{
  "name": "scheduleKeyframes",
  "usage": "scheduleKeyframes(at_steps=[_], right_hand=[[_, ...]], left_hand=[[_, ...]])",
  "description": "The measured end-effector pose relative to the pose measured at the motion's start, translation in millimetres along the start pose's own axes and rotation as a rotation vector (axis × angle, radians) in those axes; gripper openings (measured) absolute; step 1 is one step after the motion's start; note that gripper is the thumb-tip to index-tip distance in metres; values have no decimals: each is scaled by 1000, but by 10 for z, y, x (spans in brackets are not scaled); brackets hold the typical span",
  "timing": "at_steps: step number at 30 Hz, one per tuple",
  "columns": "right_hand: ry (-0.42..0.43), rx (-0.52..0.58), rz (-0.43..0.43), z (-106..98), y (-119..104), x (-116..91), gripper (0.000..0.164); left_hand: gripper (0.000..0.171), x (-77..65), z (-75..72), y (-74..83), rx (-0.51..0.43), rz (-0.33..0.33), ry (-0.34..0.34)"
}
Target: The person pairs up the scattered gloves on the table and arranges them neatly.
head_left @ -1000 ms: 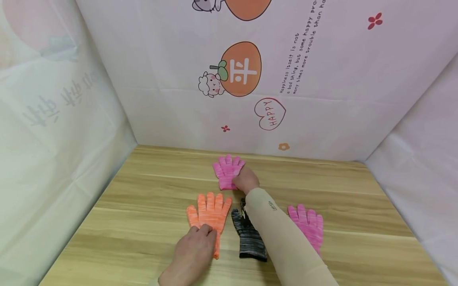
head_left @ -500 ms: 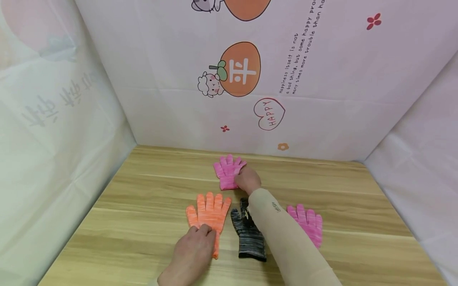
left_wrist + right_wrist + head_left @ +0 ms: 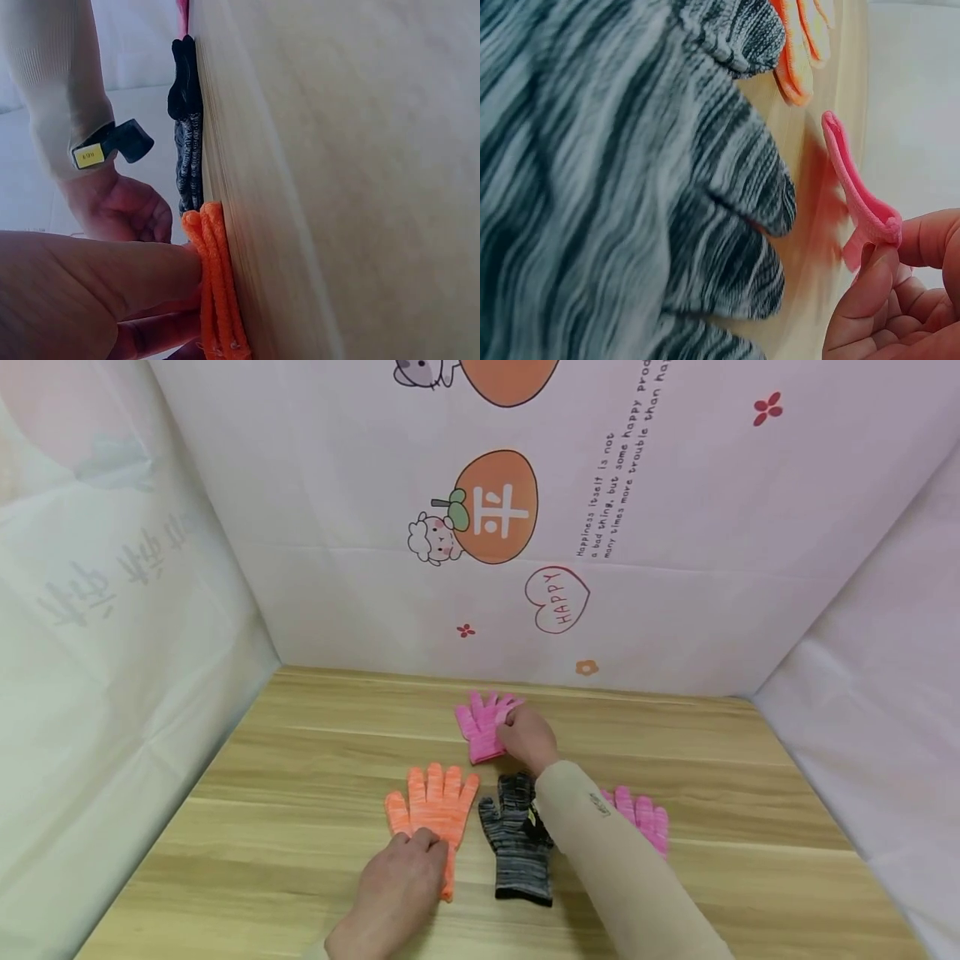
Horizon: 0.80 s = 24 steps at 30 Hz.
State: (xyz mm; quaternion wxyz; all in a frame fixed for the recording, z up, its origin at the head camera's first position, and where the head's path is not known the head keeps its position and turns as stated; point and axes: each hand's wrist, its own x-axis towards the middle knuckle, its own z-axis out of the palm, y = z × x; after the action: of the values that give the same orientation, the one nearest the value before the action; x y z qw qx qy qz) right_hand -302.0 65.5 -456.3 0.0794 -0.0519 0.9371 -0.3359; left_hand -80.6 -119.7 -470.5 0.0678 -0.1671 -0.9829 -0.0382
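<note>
My right hand (image 3: pixel 531 739) pinches the right edge of a pink knit glove (image 3: pixel 483 727) near the back of the table. Between thumb and forefinger the gathered cuff of this glove (image 3: pixel 866 202) rises off the wood, its opening showing in the right wrist view. My left hand (image 3: pixel 401 881) lies over an orange knit glove (image 3: pixel 435 806) with bent fingers, covering part of its palm and cuff. Seen edge-on in the left wrist view, the thumb and fingers grip the edge of the layered orange glove (image 3: pixel 217 277).
A grey-black knit glove (image 3: pixel 521 864) lies flat between the hands, partly under the right forearm. Another pink glove (image 3: pixel 652 822) pokes out beyond that sleeve (image 3: pixel 615 852). Printed cloth (image 3: pixel 660 627) walls in the wooden table (image 3: pixel 300 810) at the back and sides.
My right hand has moved slightly right, drawing the far pink glove along and turning it. More of the grey-black glove now shows beside the sleeve. The left hand keeps its place on the orange glove.
</note>
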Motion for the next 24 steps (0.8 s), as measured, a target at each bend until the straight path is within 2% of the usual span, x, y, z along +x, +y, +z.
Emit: scheduleKeyframes(at_steps=[4,17,24], right_hand=[[0,-2,-16,-67,20,-70,36],[42,-16,-41,-304,79,-295,30],[58,-25,-47,-445,161,-404,24]], left_hand=[[11,1,6,4,1,7,20],[15,0,5,1,-17,-4,-3],[16,-12,13,7,-1,13,38]])
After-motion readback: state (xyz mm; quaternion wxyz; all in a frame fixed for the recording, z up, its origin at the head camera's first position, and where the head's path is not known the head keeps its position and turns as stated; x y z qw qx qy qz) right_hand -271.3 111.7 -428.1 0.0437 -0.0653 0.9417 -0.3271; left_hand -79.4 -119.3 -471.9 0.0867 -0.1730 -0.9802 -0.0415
